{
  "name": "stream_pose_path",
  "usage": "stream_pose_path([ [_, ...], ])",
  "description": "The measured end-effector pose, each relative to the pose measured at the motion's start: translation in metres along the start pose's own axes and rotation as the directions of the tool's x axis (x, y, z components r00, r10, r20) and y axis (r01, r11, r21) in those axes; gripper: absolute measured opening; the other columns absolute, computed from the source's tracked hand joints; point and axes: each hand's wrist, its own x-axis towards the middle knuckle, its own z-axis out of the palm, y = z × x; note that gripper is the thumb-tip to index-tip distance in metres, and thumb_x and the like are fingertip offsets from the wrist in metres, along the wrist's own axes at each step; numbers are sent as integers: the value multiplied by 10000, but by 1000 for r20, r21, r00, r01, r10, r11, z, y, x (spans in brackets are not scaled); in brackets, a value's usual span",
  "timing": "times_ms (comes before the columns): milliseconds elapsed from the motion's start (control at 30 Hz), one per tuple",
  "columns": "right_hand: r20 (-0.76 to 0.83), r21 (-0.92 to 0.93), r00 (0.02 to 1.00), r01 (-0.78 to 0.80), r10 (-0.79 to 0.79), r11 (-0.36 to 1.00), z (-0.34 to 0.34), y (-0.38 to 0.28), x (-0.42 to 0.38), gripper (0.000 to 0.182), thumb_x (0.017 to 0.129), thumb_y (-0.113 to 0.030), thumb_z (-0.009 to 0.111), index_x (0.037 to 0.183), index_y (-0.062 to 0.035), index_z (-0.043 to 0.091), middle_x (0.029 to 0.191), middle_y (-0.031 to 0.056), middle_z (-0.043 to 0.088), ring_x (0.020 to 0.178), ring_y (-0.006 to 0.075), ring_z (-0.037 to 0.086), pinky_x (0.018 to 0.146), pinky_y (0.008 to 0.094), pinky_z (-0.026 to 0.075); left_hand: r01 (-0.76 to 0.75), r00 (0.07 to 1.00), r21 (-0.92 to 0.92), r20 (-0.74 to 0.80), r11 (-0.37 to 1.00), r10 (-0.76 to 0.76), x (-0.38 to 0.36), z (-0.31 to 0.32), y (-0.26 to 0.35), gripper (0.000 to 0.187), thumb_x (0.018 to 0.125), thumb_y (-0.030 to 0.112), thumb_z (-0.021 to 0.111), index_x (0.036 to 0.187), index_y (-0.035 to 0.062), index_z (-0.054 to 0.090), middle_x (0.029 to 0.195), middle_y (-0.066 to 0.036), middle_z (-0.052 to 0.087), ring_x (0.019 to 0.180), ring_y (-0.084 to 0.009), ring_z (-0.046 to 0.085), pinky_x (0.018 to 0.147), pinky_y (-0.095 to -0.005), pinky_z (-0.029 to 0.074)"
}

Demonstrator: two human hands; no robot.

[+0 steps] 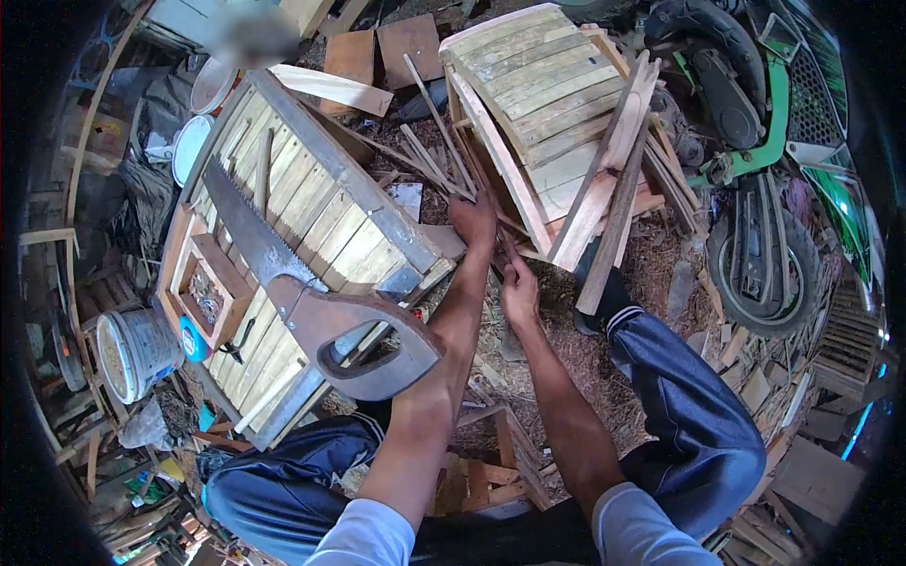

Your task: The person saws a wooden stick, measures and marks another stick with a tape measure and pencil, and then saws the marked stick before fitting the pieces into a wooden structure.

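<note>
My left hand (pixel 473 221) reaches down to a loose bundle of thin wooden sticks (pixel 436 156) on the ground and rests on their near ends. Just behind it, my right hand (pixel 518 289) is closed around a thin dark stick (pixel 510 253) that points up toward the left hand. Both hands sit between a slatted wooden bench (pixel 302 212) on the left and a curved slatted wooden frame (pixel 538 104) on the right.
A handsaw (pixel 311 297) lies along the bench, handle toward me. A white bucket (pixel 132 351) stands at left. Long planks (pixel 613 179) lean on the curved frame. A green scooter (pixel 755 160) is parked at right. Wood offcuts and sawdust cover the ground.
</note>
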Motion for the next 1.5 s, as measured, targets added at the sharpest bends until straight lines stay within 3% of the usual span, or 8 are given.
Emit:
stream_pose_path([
  [200, 57, 331, 972, -235, 229, 914, 17, 45, 13, 409, 1003, -210, 490, 1351, 5, 513, 1280, 201, 602, 1187, 308, 569, 998, 352, 423, -55, 989, 115, -131, 992, 70, -23, 0, -6, 332, 919, 130, 458, 1175, -83, 456, 903, -336, 623, 872, -508, 599, 778, -539, 437],
  [333, 298, 817, 915, -391, 270, 424, -6, 4, 4, 390, 986, -194, 482, 1350, -57, 500, 1314, 71, 571, 1192, 206, 519, 1029, 367, 388, 68, 972, 105, -233, 992, -42, -28, 6, 3, 425, 944, 104, 411, 1317, -100, 410, 1042, -381, 595, 968, -535, 570, 858, -536, 440],
  [533, 345, 778, 872, -473, 347, 414, -32, 9, -11, 471, 1034, -388, 323, 1365, -101, 494, 1327, 80, 555, 1208, 217, 505, 1051, 393, 371, -27, 989, -8, -148, 1000, 25, -95, -4, 21, 447, 959, 149, 410, 1347, -70, 424, 1226, -359, 558, 1152, -484, 547, 1019, -460, 407],
  [700, 482, 791, 812, -565, 328, 235, -65, 75, -23, 407, 1005, -408, 451, 1280, -134, 574, 1071, 44, 630, 1022, 180, 551, 877, 366, 447, 231, 966, -452, 208, 861, -150, -133, -29, 5, 256, 943, 129, 565, 1165, 7, 531, 1041, -112, 662, 900, -170, 616, 773, -309, 491],
  [800, 611, 508, 691, -717, 387, 477, -102, 26, -55, 462, 978, -484, 501, 1272, -138, 584, 1117, 18, 630, 957, 154, 564, 851, 359, 451, 273, 912, -193, 363, 942, -190, -155, -63, -13, 198, 936, 108, 574, 1107, 8, 560, 916, -90, 679, 767, -158, 629, 633, -310, 501],
  [967, 565, 211, 789, -422, 242, 882, -86, 64, -65, 450, 788, -233, 820, 1169, -47, 668, 1032, 56, 696, 961, 157, 641, 837, 327, 509, 296, 825, -120, 533, 948, -190, -149, -74, -96, 179, 882, 117, 684, 1018, 50, 587, 790, -52, 659, 634, -134, 602, 516, -298, 478],
  [1267, 232, -149, 970, -38, 72, 988, -34, 91, -67, 171, 779, -53, 730, 944, -18, 705, 890, 117, 708, 818, 208, 672, 759, 354, 522, 459, 743, -226, 628, 859, -232, -135, -84, -126, 198, 876, 209, 733, 980, 131, 584, 812, 13, 615, 632, -104, 574, 528, -276, 475],
  [1500, 196, 21, 964, -185, 177, 983, -50, 76, -88, 228, 795, -67, 711, 1020, -33, 711, 930, 134, 710, 808, 217, 650, 767, 360, 508, 359, 708, -228, 698, 905, -105, -141, -80, -141, 163, 901, 113, 683, 1042, 80, 610, 813, 8, 631, 716, -97, 600, 558, -239, 495],
])
